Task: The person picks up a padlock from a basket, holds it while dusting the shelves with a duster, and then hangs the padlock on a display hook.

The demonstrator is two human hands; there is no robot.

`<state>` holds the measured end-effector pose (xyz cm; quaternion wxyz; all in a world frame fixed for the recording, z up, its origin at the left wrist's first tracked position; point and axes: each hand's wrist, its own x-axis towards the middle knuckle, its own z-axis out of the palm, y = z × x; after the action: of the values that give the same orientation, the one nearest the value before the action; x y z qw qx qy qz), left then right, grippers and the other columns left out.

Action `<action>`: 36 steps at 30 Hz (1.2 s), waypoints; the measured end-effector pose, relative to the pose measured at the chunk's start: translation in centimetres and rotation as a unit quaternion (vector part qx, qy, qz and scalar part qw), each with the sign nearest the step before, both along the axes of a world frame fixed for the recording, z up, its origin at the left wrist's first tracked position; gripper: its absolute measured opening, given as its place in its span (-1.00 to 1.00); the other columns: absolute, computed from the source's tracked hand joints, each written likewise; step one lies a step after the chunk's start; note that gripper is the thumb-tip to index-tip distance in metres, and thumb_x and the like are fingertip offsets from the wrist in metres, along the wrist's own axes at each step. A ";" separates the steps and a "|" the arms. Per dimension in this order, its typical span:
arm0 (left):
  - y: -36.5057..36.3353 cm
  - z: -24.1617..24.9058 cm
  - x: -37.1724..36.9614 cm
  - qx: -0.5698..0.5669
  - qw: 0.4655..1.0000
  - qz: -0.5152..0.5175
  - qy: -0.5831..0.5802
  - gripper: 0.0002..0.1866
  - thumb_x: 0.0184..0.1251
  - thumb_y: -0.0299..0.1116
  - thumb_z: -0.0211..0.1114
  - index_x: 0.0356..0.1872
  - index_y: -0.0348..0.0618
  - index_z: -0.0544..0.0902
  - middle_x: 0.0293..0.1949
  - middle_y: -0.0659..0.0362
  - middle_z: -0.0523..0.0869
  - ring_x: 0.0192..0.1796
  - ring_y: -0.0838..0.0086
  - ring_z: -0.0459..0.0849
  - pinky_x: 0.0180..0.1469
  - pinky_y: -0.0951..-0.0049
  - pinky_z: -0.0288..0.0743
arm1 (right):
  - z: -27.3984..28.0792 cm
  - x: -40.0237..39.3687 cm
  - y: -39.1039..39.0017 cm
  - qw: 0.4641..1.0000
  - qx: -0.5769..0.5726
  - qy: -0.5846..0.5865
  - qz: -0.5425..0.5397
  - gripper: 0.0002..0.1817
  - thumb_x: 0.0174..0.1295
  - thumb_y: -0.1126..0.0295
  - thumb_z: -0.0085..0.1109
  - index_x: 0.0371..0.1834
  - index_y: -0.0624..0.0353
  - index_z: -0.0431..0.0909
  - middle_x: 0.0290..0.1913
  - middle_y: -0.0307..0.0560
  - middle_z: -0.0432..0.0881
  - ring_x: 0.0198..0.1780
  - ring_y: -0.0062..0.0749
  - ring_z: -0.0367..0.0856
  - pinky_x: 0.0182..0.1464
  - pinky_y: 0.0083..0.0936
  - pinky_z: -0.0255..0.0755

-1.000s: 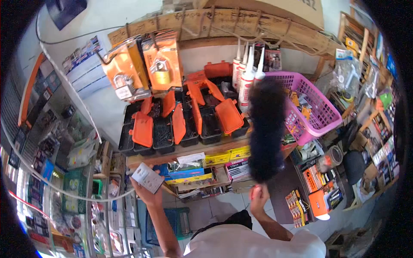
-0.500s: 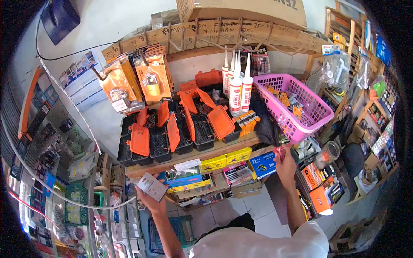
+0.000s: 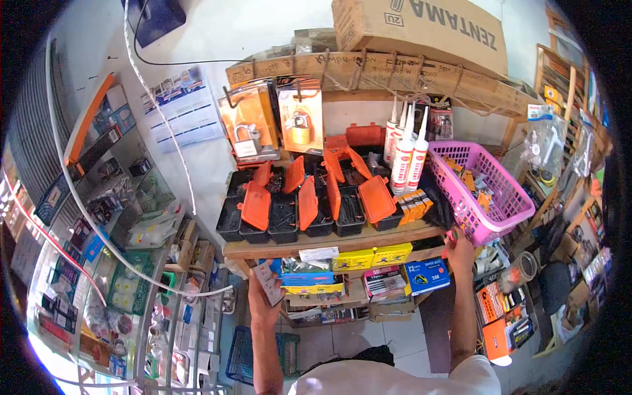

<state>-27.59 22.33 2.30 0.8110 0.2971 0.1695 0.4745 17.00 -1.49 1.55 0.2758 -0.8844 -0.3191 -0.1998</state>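
My left hand (image 3: 264, 308) is closed around a small, flat white box (image 3: 268, 283) with print on it, held just below the shelf's front edge. In my right hand (image 3: 459, 251) is the red handle of a black feather duster (image 3: 440, 201). Its dark feathers lie between the pink basket (image 3: 486, 220) and the small orange boxes (image 3: 415, 205). Left of those stand black bins (image 3: 280, 224) of screws or nails, their orange lids tilted open. White sealant tubes (image 3: 401, 166) stand upright behind the orange boxes.
Padlock packs (image 3: 299, 122) hang from hooks on a wooden beam (image 3: 368, 69), with a large cardboard box (image 3: 428, 33) on top. Yellow boxes (image 3: 372, 257) and a blue box (image 3: 426, 276) sit under the wooden shelf (image 3: 316, 247). A white cable (image 3: 85, 217) crosses the left side.
The view has swung, so the shelf sits further right and lower. The duster's feathers have moved down between basket and orange boxes. Both hands keep hold of their things.
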 end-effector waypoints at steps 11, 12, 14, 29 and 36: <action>-0.7 6.6 2.6 0.051 0.996 -0.054 0.049 -0.42 0.41 -0.24 0.08 0.42 -0.09 0.25 -0.12 0.32 0.49 -0.17 0.57 0.48 -0.17 0.47 0.43 | 8.0 -18.5 5.0 0.886 0.084 0.087 0.447 -0.43 0.18 0.12 0.36 0.17 0.25 0.50 -0.10 0.12 0.64 -0.03 -0.01 0.61 0.05 -0.22 0.44; -0.7 8.0 3.7 0.109 0.990 -0.059 0.073 -0.37 0.41 -0.23 0.09 0.47 -0.11 0.19 -0.04 0.30 0.50 -0.19 0.55 0.50 -0.14 0.46 0.43 | 9.2 -20.1 6.5 0.840 0.118 0.166 0.503 -0.47 0.19 0.12 0.35 0.12 0.24 0.54 -0.20 0.09 0.66 -0.14 -0.08 0.65 -0.09 -0.28 0.49; -2.1 12.8 5.6 0.199 0.971 -0.065 0.117 -0.22 0.35 -0.28 0.15 0.53 -0.13 0.00 0.15 0.20 0.42 0.04 0.48 0.48 0.08 0.40 0.42 | 12.9 -22.1 8.5 0.812 0.092 0.078 0.571 -0.48 0.20 0.12 0.34 0.12 0.22 0.54 -0.26 0.04 0.67 -0.24 -0.12 0.67 -0.19 -0.31 0.49; -0.8 28.5 7.4 0.640 0.705 0.211 0.221 -0.17 0.37 -0.09 0.18 0.47 -0.43 0.06 0.32 -0.24 0.25 0.43 0.04 0.16 0.46 0.21 0.01 | 28.3 -22.8 19.8 0.664 0.320 0.248 0.628 -0.58 0.39 0.07 0.14 -0.23 0.30 0.63 -0.50 -0.36 0.53 -0.47 -0.78 0.40 -0.48 -0.64 0.27; 0.0 27.5 7.3 0.662 0.672 0.174 0.281 -0.23 0.35 -0.04 0.22 0.47 -0.21 0.17 0.35 -0.32 0.18 0.45 -0.09 0.09 0.47 0.09 -0.04 | 28.0 -22.4 19.5 0.675 0.288 0.378 0.563 -0.59 0.34 0.03 0.18 -0.28 0.23 0.64 -0.53 -0.34 0.53 -0.55 -0.75 0.38 -0.55 -0.67 0.20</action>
<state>-20.30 22.31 29.78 0.2182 0.8410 0.0794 0.4886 -5.43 18.02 29.58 0.6747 -0.4136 -0.5520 0.2629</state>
